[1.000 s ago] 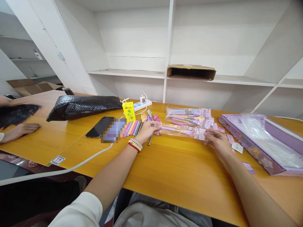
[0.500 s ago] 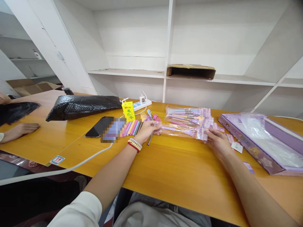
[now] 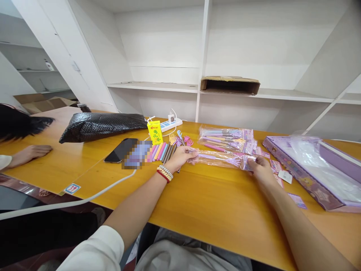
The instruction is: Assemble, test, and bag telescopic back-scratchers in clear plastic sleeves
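Between my hands stretches a purple back scratcher (image 3: 216, 158) in a clear plastic bag with a printed card at its right end. My left hand (image 3: 179, 158) pinches the bag's left end, fingers closed. At the card end, my right hand (image 3: 261, 171) grips the bag between thumb and fingers. Just behind it lie several bagged back scratchers (image 3: 222, 137) in a stack. Near my left hand are loose scratcher heads (image 3: 172, 139) in yellow, pink, blue and purple, coloured handles (image 3: 159, 150) and metal rods, partly hidden by that hand.
A purple display box (image 3: 307, 177) with plastic bags inside stands at right, near small printed cards (image 3: 297, 200). Leftward are a phone (image 3: 120, 150), a yellow drink carton (image 3: 155, 132), a power strip (image 3: 176, 123), a white cable (image 3: 98, 197), a black bubble-wrap parcel (image 3: 104, 126) and another person's hand (image 3: 35, 152).
Both hands have shifted slightly to the right with the bagged back scratcher. My right thumb now lies further over the card end. The camera view has turned a little.
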Demonstrator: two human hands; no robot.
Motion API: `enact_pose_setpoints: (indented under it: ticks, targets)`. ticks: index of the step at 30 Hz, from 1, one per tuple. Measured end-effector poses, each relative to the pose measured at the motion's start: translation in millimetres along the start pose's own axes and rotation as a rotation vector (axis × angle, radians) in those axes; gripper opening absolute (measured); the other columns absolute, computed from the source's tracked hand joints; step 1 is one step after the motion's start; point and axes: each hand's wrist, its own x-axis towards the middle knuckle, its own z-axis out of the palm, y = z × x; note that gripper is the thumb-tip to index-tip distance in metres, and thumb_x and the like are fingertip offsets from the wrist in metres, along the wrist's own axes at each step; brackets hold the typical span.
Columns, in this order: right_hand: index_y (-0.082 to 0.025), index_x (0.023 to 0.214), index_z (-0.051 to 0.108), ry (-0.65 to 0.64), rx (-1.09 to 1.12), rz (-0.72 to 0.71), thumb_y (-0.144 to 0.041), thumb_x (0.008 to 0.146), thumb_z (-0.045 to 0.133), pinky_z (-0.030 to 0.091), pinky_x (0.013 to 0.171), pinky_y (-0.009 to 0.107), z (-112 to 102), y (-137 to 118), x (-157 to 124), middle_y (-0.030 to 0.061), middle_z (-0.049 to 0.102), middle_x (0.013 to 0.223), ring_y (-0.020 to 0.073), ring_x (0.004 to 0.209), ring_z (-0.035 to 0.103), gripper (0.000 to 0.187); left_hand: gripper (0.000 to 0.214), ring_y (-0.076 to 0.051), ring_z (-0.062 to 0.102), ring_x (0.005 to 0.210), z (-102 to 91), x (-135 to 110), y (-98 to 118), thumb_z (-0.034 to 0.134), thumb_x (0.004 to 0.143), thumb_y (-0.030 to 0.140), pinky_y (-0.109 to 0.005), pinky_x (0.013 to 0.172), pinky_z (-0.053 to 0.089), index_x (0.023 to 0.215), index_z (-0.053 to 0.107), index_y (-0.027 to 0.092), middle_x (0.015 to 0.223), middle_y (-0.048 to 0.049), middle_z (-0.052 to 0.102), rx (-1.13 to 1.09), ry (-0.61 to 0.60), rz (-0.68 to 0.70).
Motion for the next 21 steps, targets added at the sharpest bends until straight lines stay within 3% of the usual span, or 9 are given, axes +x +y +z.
enact_pose_setpoints:
  ticks: [6, 15, 21]
  targets:
    - [-0.024, 0.075, 0.043, -0.055, -0.054, -0.013, -0.045, 0.074, 0.059, 0.033, 0.035, 0.024, 8.5, -6.3, -8.1, -0.0045, 0.050, 0.052, 0.0100, 0.037, 0.041, 0.026, 0.036, -0.012, 0.056, 0.052, -2.4, 2.2, -4.2, 0.078, 0.059, 0.033, -0.024, 0.047, 0.047, 0.076, 0.059, 0.007, 0.060, -0.0047, 0.060, 0.005, 0.008, -0.002]
    - [-0.021, 0.096, 0.048, -0.168, -0.099, -0.082, -0.047, 0.069, 0.066, 0.042, 0.043, 0.028, 4.3, -3.6, -5.4, -0.0004, 0.063, 0.059, 0.0142, 0.040, 0.051, 0.041, 0.036, -0.012, 0.056, 0.054, -6.2, 4.3, -5.8, 0.077, 0.059, 0.033, -0.025, 0.048, 0.047, 0.078, 0.059, 0.008, 0.062, -0.0040, 0.059, 0.015, 0.010, 0.005]
    - [-0.019, 0.074, 0.053, -0.127, -0.222, -0.146, -0.046, 0.074, 0.060, 0.045, 0.043, 0.029, -1.3, 4.4, 0.6, 0.0045, 0.063, 0.057, 0.0158, 0.041, 0.053, 0.029, 0.035, -0.011, 0.054, 0.051, -4.1, 3.4, -4.4, 0.075, 0.062, 0.034, -0.023, 0.048, 0.046, 0.075, 0.059, 0.007, 0.059, -0.0043, 0.059, 0.028, -0.022, 0.023]
